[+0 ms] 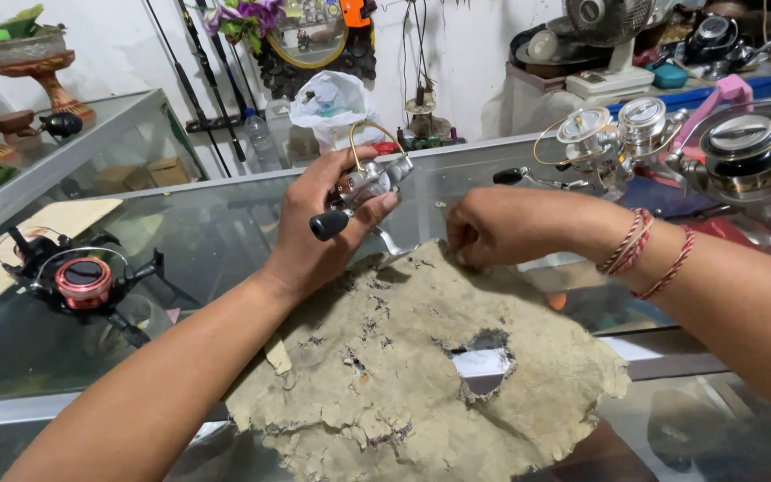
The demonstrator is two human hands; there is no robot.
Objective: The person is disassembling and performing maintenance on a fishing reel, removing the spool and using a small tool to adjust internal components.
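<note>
Gripping a silver fishing reel (369,183), left hand (314,228); right hand (501,228) beside.

Glass-topped display counter (225,223) with metal edging, spanning the view; a second glass case (91,134) set at an angle on the left. White wall (484,54) behind, scuffed. Fishing rods (198,80) lean against it. An ornate dark-framed mirror (314,40) with purple flowers (252,16) hangs there. A white electric fan (613,45) stands on a cluttered shelf at right. Light even, soft reflections in the glass.
</note>
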